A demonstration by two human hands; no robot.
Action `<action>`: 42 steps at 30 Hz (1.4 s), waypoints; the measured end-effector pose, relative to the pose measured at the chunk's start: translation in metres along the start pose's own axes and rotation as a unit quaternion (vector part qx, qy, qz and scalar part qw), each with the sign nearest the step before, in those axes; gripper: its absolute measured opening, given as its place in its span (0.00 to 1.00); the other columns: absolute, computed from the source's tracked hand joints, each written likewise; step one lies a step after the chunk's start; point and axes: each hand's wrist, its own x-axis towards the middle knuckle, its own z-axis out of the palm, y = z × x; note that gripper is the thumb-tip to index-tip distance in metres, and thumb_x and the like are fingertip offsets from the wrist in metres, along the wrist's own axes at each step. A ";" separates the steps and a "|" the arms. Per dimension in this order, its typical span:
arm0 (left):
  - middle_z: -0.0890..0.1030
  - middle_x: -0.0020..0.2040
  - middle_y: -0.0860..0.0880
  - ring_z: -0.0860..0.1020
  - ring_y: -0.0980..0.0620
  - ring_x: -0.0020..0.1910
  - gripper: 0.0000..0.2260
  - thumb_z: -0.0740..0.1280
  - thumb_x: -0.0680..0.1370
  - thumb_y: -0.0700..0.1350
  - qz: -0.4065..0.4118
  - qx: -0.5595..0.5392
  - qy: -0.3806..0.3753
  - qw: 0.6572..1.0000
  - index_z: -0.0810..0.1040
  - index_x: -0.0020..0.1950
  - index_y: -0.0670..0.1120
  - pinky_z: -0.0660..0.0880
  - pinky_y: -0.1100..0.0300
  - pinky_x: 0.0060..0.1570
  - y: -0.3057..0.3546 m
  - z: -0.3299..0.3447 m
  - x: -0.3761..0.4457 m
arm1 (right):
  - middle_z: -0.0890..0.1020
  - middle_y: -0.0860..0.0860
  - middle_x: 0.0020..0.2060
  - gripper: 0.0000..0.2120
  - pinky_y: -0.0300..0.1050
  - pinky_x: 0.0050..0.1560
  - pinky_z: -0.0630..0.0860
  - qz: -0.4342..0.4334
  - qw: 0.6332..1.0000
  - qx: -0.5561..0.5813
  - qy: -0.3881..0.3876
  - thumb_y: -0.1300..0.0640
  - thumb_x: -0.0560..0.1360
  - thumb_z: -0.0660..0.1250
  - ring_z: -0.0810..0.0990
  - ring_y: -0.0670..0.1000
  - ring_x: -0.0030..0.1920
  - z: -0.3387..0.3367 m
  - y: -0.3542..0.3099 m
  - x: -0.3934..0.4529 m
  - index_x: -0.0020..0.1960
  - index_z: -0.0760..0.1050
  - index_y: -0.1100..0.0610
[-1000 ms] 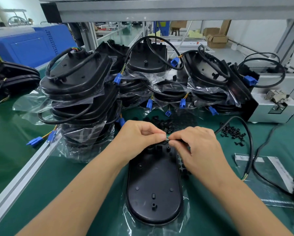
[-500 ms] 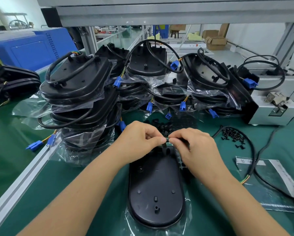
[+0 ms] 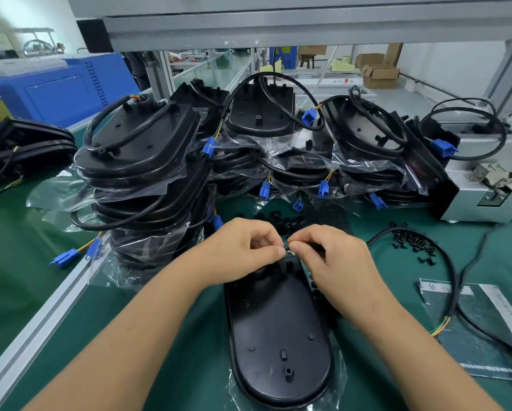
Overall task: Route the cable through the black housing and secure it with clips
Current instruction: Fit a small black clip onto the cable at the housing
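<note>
Your left hand [image 3: 248, 247] and right hand [image 3: 328, 256] pinch one small black clip [image 3: 285, 250] between meeting fingertips, lifted slightly since a second ago. Black housing [image 3: 278, 330] lies just beneath; cable [image 3: 444, 262] rests unrouted, right of your right hand.

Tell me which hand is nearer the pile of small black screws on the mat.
Right. The right hand sits just left of the screw pile, with bare mat between them. The left hand is farther left, beyond the right hand, over the far end of the black housing.
</note>
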 end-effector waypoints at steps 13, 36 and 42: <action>0.77 0.32 0.59 0.75 0.65 0.30 0.04 0.73 0.69 0.50 -0.039 0.047 0.076 0.995 0.83 0.35 0.52 0.69 0.74 0.32 -0.006 0.006 -0.007 | 0.82 0.43 0.41 0.04 0.48 0.48 0.75 0.016 0.999 -0.042 -0.023 0.50 0.75 0.66 0.78 0.47 0.46 0.003 0.009 -0.008 0.45 0.79 0.48; 0.75 0.35 0.53 0.73 0.62 0.34 0.05 0.71 0.71 0.54 -0.007 0.112 0.075 0.991 0.83 0.37 0.56 0.68 0.70 0.36 0.003 0.023 -0.016 | 0.85 0.53 0.46 0.06 0.48 0.48 0.77 0.227 0.952 -0.199 0.052 0.57 0.75 0.65 0.81 0.58 0.48 -0.072 0.100 0.035 0.48 0.81 0.53; 0.75 0.35 0.54 0.73 0.62 0.34 0.05 0.70 0.71 0.55 -0.018 0.122 0.068 0.990 0.84 0.37 0.56 0.69 0.70 0.36 0.008 0.022 -0.017 | 0.84 0.54 0.46 0.10 0.47 0.46 0.77 0.277 0.918 -0.274 -0.072 0.49 0.73 0.70 0.81 0.57 0.49 -0.089 0.134 0.055 0.51 0.81 0.54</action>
